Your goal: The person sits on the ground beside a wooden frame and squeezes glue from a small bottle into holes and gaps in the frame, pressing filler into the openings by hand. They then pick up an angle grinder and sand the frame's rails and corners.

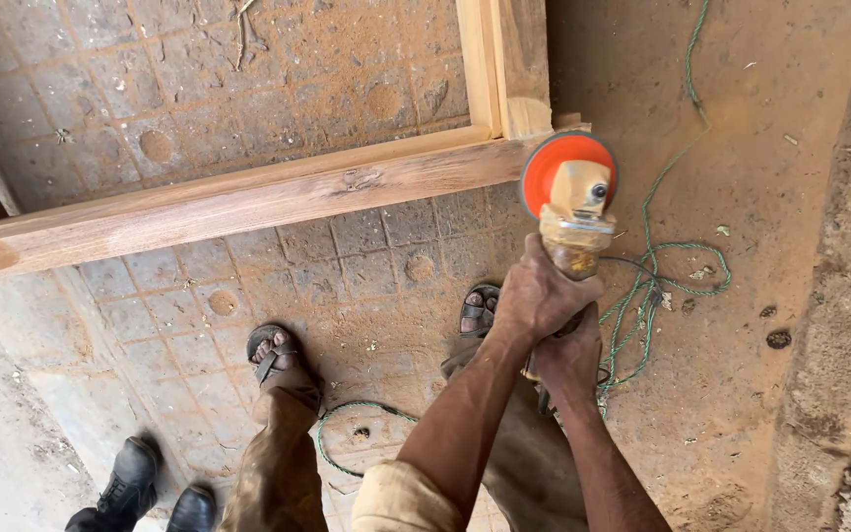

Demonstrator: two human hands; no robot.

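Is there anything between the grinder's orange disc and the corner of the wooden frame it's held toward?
Nothing visible. Both hands, left hand and right hand, grip the angle grinder, and its orange disc sits right at the end of the frame's front rail, by the corner joint. The green cord lies on the floor behind.

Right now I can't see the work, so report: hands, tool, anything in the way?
Left hand and right hand both gripping grinder. Orange disc at wood frame corner. Green cord loose by feet.

Dusty paved floor (347, 276) under green cord (657, 266)
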